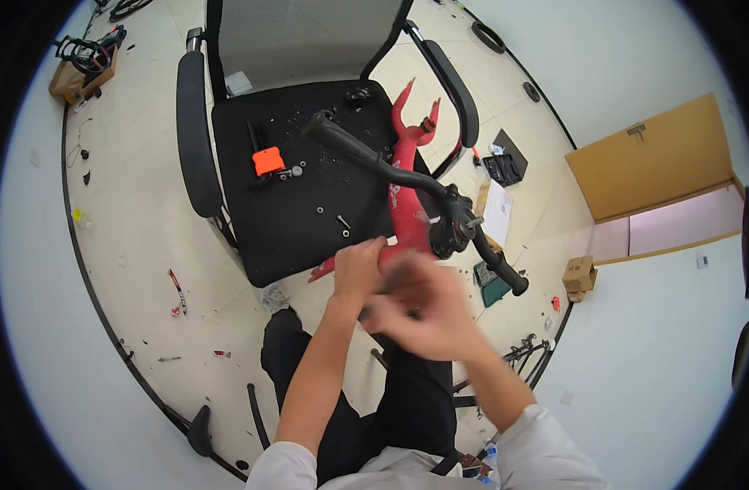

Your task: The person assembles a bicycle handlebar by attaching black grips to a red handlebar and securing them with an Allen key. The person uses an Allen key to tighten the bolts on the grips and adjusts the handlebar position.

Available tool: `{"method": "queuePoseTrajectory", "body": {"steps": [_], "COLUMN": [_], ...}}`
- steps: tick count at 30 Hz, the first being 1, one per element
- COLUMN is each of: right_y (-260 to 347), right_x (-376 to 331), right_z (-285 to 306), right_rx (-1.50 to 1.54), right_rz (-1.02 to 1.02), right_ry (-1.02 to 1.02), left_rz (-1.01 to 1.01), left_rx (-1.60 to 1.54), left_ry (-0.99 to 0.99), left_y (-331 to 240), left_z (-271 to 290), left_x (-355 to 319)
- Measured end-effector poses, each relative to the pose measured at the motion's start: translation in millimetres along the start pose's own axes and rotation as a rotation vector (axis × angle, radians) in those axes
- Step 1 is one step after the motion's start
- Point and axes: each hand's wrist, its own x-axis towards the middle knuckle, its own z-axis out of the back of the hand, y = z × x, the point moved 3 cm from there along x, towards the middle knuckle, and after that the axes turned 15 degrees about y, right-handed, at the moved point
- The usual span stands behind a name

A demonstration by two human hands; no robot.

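A red bicycle frame (405, 204) lies across the right part of a black chair seat (285, 233), its near end reaching past the front edge. My left hand (359, 269) is closed round that near end. Close beside it, my right hand (436, 314) is smeared by motion, with its fingers curled. Something dark shows by those fingers, but I cannot make out what it is. Black handlebars (354, 149) with a stem clamp (453, 227) sit over the frame. An orange block (268, 162) rests on the seat near several washers and a loose bolt (343, 221).
Armrests (196, 135) flank the seat. A brown carton (579, 274) stands by the right wall near an open wooden door (652, 159). A bicycle saddle (200, 431) lies at the lower left. A black tool case (503, 169) and scattered parts lie on the floor.
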Motion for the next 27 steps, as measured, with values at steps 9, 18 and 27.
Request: {"method": "queuePoseTrajectory", "body": {"steps": [9, 18, 27], "right_y": [13.0, 5.3, 8.3], "right_x": [-53.4, -51.0, -39.6], "right_z": [131.6, 143.1, 137.9], "right_rx": [-0.171, -0.152, -0.151], "right_rz": [0.133, 0.193, 0.261], "right_ry": [-0.376, -0.365, -0.328], "left_rz": [-0.078, -0.061, -0.036], "left_rx": [0.106, 0.055, 0.021], "left_ry": [-0.003, 0.005, 0.005], "left_y": [-22.3, -20.1, -18.9], "left_z": [-0.7, 3.2, 8.9], "left_x": [-1.5, 0.9, 2.2]}}
